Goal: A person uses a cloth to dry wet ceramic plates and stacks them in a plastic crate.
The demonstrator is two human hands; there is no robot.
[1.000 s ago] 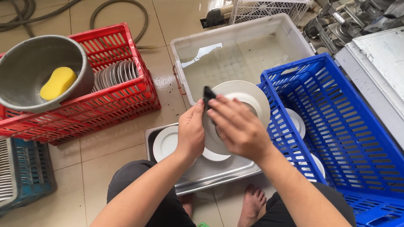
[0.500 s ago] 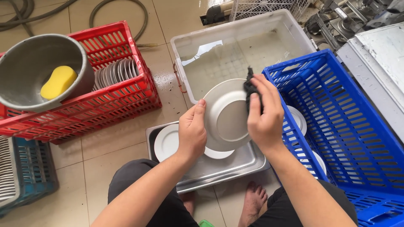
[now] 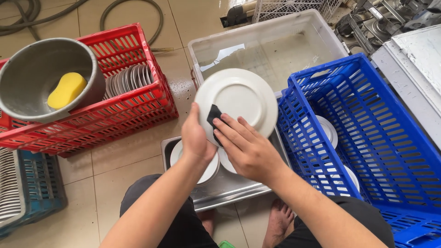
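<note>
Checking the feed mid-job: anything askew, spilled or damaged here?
Nothing looks damaged. Only oddity: the grey metal basin, holding a yellow sponge, sits tilted on the red plastic crate's rim, overhanging it.

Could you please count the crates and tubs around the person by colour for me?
Red crate: 1
Blue crates: 2, large one at right, small one at left
Clear water tub: 1
Total: 4

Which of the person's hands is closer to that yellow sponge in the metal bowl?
Left. The left hand grips the white plate on its side toward the yellow sponge; the right hand is farther over, pressing a dark pad on the plate.
</note>
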